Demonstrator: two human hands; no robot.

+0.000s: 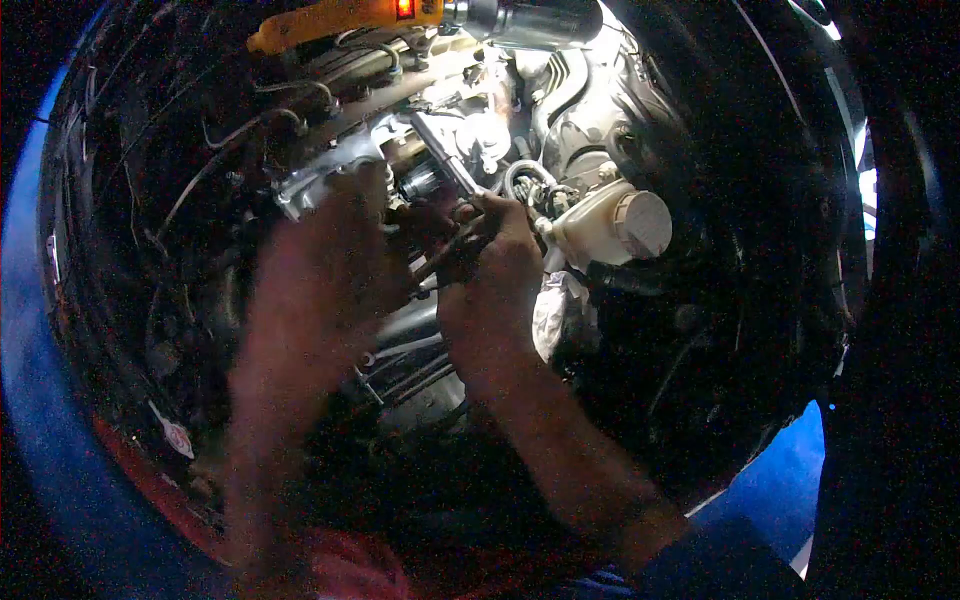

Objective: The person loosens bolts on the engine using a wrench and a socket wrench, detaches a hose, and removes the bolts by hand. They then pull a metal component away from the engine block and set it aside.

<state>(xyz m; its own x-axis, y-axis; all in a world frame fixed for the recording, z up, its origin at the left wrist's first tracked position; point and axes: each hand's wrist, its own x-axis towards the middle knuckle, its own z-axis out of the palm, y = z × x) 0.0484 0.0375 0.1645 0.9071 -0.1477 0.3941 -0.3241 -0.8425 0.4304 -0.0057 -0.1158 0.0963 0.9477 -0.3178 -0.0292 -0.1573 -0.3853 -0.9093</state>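
Note:
In a dark engine bay, my right hand (497, 255) is closed around the lower end of a slim metal bar-shaped tool (447, 155). The tool slants up and left toward brightly lit engine parts. My left hand (335, 235) is beside it on the left, near a light metal engine part (338, 165). Motion and shadow smear that hand, and its fingers cannot be made out. Between the hands, a dark cylindrical piece (420, 183) shows just left of the tool.
A yellow-handled work light (350, 22) lies across the top. Right of my hands stands a white reservoir (590, 228) with a round cap (643, 224). Metal lines (255, 130) curve at upper left. A wrench-like rod (405, 348) lies below my hands.

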